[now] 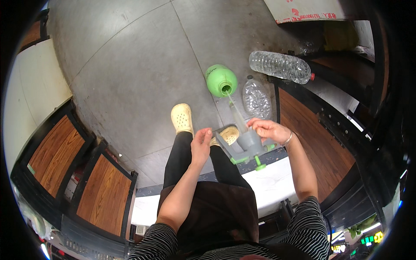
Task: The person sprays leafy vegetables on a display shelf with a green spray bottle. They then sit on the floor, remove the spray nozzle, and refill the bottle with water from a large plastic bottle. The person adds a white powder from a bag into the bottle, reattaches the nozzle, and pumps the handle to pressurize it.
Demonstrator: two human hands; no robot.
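My right hand (268, 129), a bracelet at its wrist, grips the grey pump head (249, 143) of a pressure sprayer. The head has a grey handle on its left and a green knob. From it a translucent pump tube (238, 115) points away from me, and its thin end overlaps the open mouth of a green sprayer bottle (221, 78). Whether that end is inside the mouth is hard to tell. The bottle stands on the floor. My left hand (201, 145) is beside the grey handle, its fingers bent loosely, with nothing visible in them.
Two clear plastic bottles lie right of the green one: a dark-capped bottle (256, 99) and a larger red-capped bottle (280, 66). Wood-panelled benches (317, 139) flank me. A white carton (308, 11) bearing writing is at upper right. Cream clogs (182, 117) are on my feet.
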